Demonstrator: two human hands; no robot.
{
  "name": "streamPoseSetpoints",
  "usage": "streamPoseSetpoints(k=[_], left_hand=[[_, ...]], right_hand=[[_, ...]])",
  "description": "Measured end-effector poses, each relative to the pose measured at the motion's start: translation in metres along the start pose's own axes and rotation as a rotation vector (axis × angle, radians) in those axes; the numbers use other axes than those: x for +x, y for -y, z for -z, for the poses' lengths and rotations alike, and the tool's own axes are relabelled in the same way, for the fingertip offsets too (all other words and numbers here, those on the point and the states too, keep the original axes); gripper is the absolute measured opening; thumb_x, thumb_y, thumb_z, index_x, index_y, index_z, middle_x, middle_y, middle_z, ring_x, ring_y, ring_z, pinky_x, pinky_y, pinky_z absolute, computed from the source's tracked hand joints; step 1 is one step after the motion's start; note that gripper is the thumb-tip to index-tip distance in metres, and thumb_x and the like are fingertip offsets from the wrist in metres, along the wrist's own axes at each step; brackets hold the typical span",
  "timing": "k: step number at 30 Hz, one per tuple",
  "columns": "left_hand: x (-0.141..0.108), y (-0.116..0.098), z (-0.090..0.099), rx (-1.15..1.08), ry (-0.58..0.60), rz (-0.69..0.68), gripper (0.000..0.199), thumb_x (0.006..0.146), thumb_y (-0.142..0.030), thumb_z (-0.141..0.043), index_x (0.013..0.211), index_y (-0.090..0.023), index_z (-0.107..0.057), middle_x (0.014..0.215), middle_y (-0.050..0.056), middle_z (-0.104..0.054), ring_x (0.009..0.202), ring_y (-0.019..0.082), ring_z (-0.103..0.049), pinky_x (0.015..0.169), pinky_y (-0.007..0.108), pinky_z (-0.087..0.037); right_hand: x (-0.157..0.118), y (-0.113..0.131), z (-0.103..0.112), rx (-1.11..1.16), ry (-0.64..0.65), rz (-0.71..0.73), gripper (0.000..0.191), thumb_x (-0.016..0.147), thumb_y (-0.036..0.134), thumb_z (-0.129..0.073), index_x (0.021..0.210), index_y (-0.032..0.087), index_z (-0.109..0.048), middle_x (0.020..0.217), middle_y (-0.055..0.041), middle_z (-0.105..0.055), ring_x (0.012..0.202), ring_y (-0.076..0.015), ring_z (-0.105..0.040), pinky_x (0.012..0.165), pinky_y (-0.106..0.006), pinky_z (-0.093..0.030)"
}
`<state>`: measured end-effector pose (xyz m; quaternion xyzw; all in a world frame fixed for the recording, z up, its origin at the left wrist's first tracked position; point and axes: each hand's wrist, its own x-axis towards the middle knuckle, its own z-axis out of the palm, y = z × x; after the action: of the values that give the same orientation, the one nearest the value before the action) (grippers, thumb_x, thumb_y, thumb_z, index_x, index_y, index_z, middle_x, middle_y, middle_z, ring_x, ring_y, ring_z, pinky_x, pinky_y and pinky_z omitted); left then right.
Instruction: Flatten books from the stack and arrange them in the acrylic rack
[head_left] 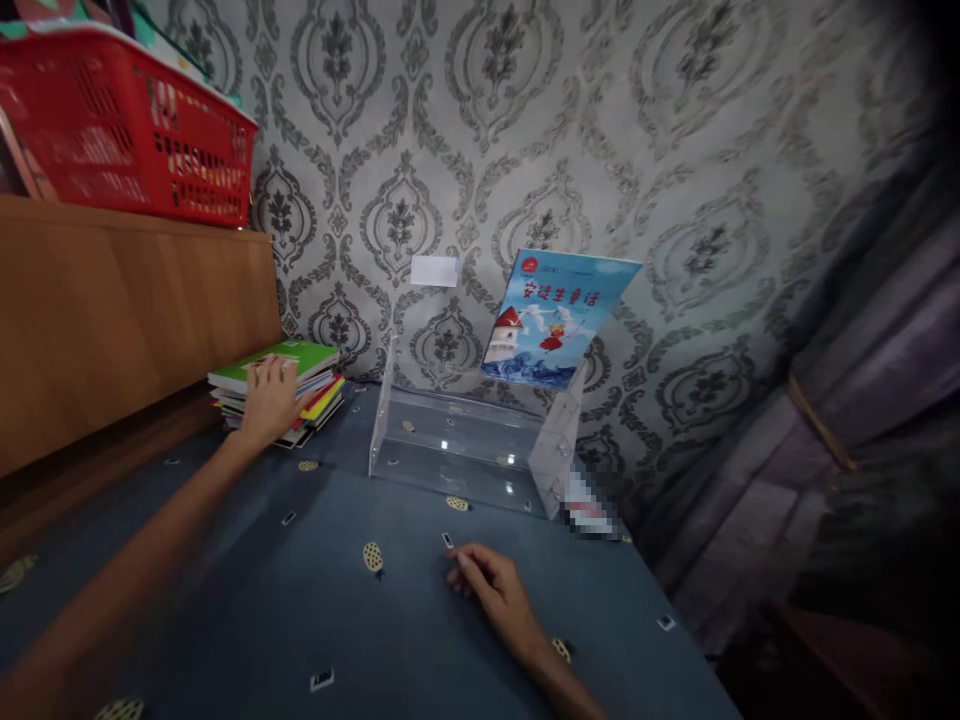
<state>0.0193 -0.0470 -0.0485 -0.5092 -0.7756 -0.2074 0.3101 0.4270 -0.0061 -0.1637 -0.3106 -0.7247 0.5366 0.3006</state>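
Observation:
My left hand (271,400) lies over the near edge of a green book (311,356) on top of a stack of books (324,402) at the left. Its fingers are bent and somewhat apart on the cover; the thumb is toward the right side of the stack. Loosely curled, with nothing visible in it, my right hand (499,590) is at the tabletop in front of a clear acrylic book rack (553,455). A blue picture book (559,318) with red Chinese characters leans upright at the rack's right end.
A dark blue patterned cloth (247,600) covers the table. On a wooden cabinet (135,330) at the left stands a red plastic basket (187,150). A patterned wall rises behind the rack, and a tied curtain (795,480) hangs at the right. A blurred-out item (589,505) lies beside the rack.

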Motion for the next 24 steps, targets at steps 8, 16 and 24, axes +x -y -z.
streamPoseSetpoints(k=[8,16,24], left_hand=[[0.022,0.043,0.003,0.182,0.421,0.036,0.060,0.091,-0.052,-0.053,0.136,-0.012,-0.052,0.141,0.028,-0.056,0.131,0.045,-0.050,0.103,0.068,-0.035],[0.025,0.058,0.012,0.203,0.524,-0.018,0.069,0.090,-0.050,-0.058,0.149,-0.016,-0.044,0.149,0.018,-0.052,0.132,0.035,-0.053,0.105,0.043,-0.042],[0.024,0.047,0.023,0.231,0.534,-0.026,0.060,0.098,-0.044,-0.043,0.149,-0.013,-0.045,0.148,0.019,-0.054,0.129,0.035,-0.056,0.100,0.043,-0.045]], right_hand=[[0.002,0.001,0.004,0.002,0.019,0.003,0.059,0.079,0.079,-0.054,0.082,0.023,-0.071,0.072,-0.0081,-0.070,0.066,-0.0227,-0.064,0.065,-0.037,-0.051],[-0.001,0.001,0.005,-0.044,0.059,0.019,0.058,0.084,0.073,-0.053,0.086,0.017,-0.070,0.075,-0.0077,-0.071,0.069,-0.0203,-0.064,0.067,-0.033,-0.050],[-0.004,0.005,0.007,-0.101,0.081,0.047,0.050,0.088,0.064,-0.052,0.090,0.017,-0.070,0.079,-0.0082,-0.071,0.075,-0.0218,-0.065,0.072,-0.035,-0.051]])
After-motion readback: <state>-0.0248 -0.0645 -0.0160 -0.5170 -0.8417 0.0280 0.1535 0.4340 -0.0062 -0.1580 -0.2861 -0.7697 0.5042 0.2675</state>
